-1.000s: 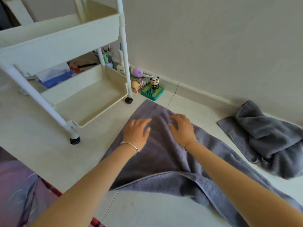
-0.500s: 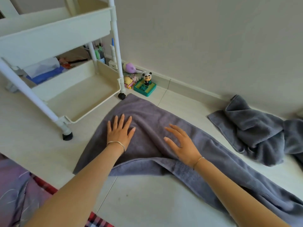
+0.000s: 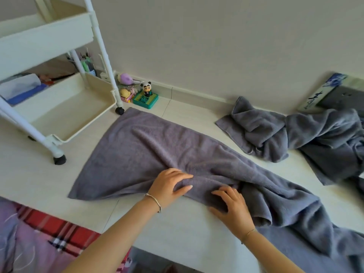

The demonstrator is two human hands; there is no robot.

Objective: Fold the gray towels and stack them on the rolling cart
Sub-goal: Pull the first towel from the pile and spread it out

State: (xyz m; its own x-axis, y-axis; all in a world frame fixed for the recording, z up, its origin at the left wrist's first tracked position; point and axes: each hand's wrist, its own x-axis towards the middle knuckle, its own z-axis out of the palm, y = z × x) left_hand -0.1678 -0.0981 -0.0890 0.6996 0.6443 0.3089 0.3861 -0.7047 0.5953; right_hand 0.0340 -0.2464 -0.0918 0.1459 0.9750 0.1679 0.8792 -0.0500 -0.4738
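A long gray towel (image 3: 137, 154) lies spread on the pale floor, its far corner near the cart's wheel. My left hand (image 3: 169, 186) pinches a raised ridge of this towel at its near edge. Just to the right, my right hand (image 3: 232, 207) presses on the bunched near edge, fingers curled over the cloth. A crumpled heap of more gray towels (image 3: 291, 134) lies by the wall at the right. The white rolling cart (image 3: 59, 119) stands at the upper left, and its bottom tray holds no towels.
Small toys, among them a panda figure (image 3: 146, 89) on a green base, sit by the baseboard beside the cart. A tissue pack (image 3: 19, 87) lies behind the cart. A flat box (image 3: 323, 93) leans on the wall at far right. Red plaid cloth (image 3: 49, 233) covers my lap.
Both hands slid back from the towel's flat middle to its near edge and came close together. The left now pinches a fold. The view shifted right, showing more of the heap.
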